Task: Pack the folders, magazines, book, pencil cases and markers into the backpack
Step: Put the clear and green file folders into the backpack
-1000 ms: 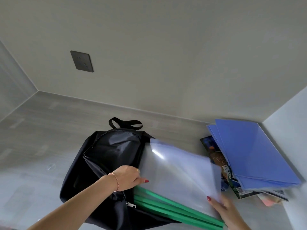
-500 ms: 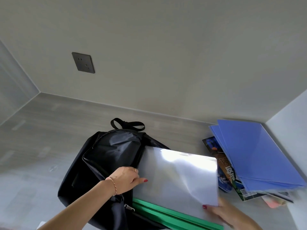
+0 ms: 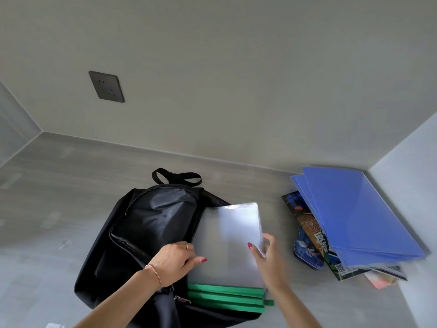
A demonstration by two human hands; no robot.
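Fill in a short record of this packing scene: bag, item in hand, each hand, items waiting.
bag: black backpack, open, lying on floor
item in hand: clear folder, partly in the backpack, above green folders
left hand: holds the opening
right hand: grips the clear folder's edge
waiting: blue folders on magazines

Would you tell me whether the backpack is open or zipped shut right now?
Open. The backpack gapes along its right side, where clear folders with green spines lie partly inside, and the left hand holds the flap back.
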